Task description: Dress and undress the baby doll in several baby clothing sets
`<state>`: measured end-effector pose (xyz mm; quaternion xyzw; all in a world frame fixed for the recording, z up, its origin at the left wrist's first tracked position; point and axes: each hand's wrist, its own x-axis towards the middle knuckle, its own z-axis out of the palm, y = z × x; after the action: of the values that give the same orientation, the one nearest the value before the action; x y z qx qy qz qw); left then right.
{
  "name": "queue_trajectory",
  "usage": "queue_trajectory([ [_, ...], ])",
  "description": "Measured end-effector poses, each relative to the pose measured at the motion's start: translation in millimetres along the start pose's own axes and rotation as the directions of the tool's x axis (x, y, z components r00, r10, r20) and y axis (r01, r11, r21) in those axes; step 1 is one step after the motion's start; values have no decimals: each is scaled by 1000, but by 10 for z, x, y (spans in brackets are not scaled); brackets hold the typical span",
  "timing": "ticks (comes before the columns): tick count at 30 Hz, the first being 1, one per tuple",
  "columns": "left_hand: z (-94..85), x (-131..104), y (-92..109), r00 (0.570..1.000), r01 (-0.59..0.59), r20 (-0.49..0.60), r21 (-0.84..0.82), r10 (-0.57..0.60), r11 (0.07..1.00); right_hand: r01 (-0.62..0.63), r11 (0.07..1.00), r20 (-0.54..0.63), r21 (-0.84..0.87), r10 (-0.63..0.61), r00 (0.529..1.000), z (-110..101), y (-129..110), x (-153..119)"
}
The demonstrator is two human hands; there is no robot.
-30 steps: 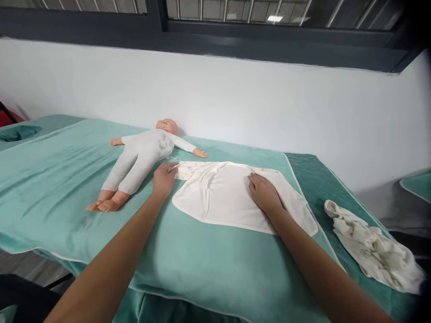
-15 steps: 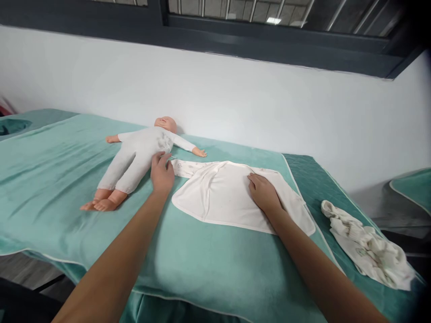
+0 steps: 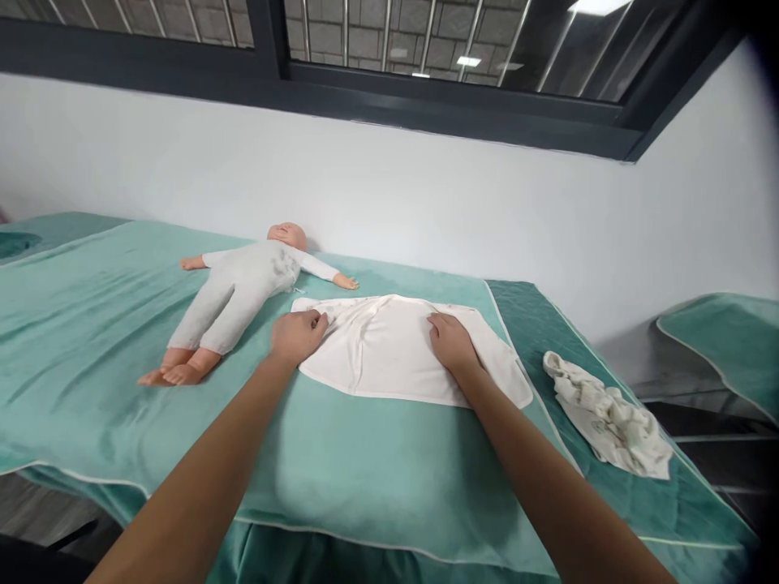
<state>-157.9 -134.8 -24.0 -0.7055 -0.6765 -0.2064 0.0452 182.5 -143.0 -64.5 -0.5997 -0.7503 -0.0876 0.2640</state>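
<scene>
Head view: a white, roughly rectangular cloth garment lies under the outstretched fingers of the right hand and meets the curled left hand, whose grip I cannot tell, so light, steady pressure should limit creasing.

Garment lies on bed; doll on bed, left of garment; cloth bundle on bed, right of garment; wall behind bed, window above

Beside a doll, left fingers curl against a white garment, right fingers resting there.
</scene>
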Motion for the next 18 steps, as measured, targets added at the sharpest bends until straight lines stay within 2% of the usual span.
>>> queue_trajectory([
  [3, -55, -81, 22, 1000, 14, 25, -52, -13, 999, 0, 1000, 4, -14, 0, 1000, 5, 6, 5],
  [7, -69, -232, 53, 988, 124, 119, -189, -102, 974, 13, 999, 13, -36, -13, 1000, 17, 10, 15],
  [9, -52, -344, 124, 974, 195, 170, -285, -151, 938, 24, 999, 18, -44, -23, 1000, 12, -1, 12],
  [11, -25, -482, 273, 977, 196, 160, -404, -142, 894, 37, 998, 23, -50, -35, 999, -10, -22, 0],
  [12, -9, -559, 380, 988, 143, 113, -466, -101, 873, 44, 998, 25, -53, -43, 999, -26, -35, -8],
  [14, 24, -725, 643, 998, -56, -41, -523, 41, 850, 64, 996, 28, -60, -63, 998, -66, -60, -27],
  [16, 50, -900, 928, 966, -254, -163, -487, 199, 836, 82, 994, 31, -72, -80, 996, -103, -83, -41],
  [18, 63, -1069, 1173, 913, -407, -215, -407, 348, 817, 88, 992, 32, -86, -86, 996, -126, -100, -47],
])
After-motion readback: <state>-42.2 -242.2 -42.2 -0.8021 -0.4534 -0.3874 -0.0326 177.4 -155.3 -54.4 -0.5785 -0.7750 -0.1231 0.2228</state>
